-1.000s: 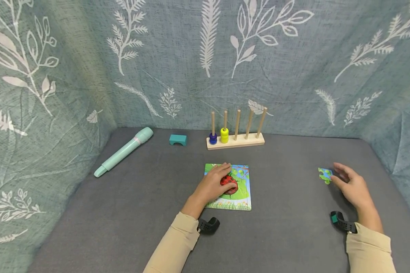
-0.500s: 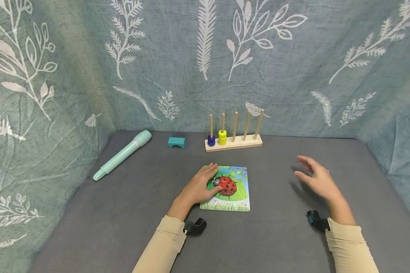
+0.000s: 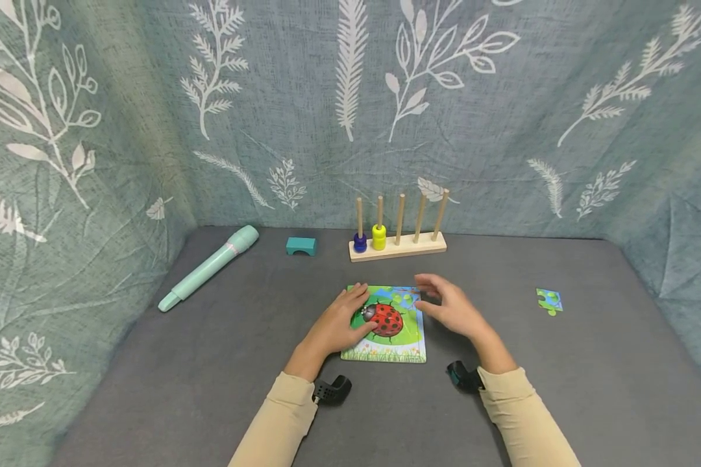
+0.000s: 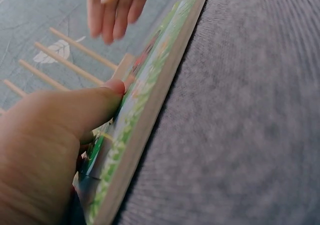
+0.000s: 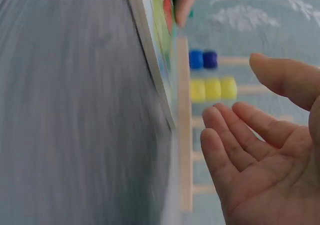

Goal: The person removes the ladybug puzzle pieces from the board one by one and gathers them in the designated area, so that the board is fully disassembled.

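A square ladybug jigsaw puzzle lies flat on the grey table, seen edge-on in the left wrist view. My left hand rests on its left side, fingers extended towards the far edge and the thumb touching the picture. My right hand hovers by the puzzle's far right corner. It holds nothing, and in the right wrist view its fingers are extended with the thumb apart. A loose puzzle piece, blue and green, sits on the table well to the right.
Behind the puzzle stands a wooden peg stacker with blue and yellow beads on two pegs. To its left are a teal arch block and a mint-green microphone-shaped stick. A patterned cloth hangs along the back.
My right hand has moved left from the loose piece to the puzzle, leaving that piece on the table. My left hand has slid slightly left, uncovering more of the ladybug.
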Demonstrator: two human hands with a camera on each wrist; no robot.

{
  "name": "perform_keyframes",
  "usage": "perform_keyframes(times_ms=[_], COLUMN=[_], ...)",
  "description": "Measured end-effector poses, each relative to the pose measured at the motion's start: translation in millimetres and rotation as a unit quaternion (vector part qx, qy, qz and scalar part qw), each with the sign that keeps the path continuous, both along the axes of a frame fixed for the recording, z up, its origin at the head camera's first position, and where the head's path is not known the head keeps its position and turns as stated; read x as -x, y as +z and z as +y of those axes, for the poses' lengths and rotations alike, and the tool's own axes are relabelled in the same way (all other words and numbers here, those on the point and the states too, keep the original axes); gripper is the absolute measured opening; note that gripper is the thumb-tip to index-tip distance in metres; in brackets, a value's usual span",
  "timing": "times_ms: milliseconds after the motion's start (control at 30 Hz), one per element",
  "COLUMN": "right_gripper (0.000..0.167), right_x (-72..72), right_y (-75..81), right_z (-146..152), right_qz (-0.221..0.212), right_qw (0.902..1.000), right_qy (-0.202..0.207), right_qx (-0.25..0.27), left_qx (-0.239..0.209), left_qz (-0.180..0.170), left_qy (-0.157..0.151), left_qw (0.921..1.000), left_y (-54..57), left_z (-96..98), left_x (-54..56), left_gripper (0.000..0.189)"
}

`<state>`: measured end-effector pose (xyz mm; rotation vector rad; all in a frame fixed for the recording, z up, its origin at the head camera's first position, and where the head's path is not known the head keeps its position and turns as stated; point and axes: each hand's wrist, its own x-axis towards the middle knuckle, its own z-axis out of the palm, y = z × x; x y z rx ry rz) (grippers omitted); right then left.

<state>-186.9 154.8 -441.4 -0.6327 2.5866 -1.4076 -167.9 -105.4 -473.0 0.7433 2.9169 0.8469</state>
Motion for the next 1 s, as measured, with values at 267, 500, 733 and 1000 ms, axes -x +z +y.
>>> perform_keyframes(times_ms=[267, 500, 733, 1000], right_gripper=[0.054, 0.053, 0.046, 0.050], right_x=[9.3, 7.6, 2.8, -1.8], right_y=[-5.4, -10.0, -16.9, -17.8], right_z=[-37, -48, -57, -64], right_qz=[-0.059, -0.041, 0.002, -0.018], right_qw=[0.9978, 0.9971, 0.9965, 0.9952], right_qy=[0.015, -0.001, -0.020, -0.041], right_qx=[-0.026, -0.064, -0.081, -0.087], left_qx=[-0.001, -0.011, -0.017, -0.019], left_qz=[-0.007, -0.005, -0.009, -0.005], left_qy=[-0.001, -0.007, -0.005, -0.004], left_qw=[1.0000, 0.9999, 0.9998, 0.9998], left_y=[-0.5, -0.1, -1.3, -1.8], left_z=[-1.7, -3.6, -2.7, -2.5], left_x=[0.1, -0.1, 0.1, -0.5], left_gripper=[0.068, 0.068, 0.067, 0.066])
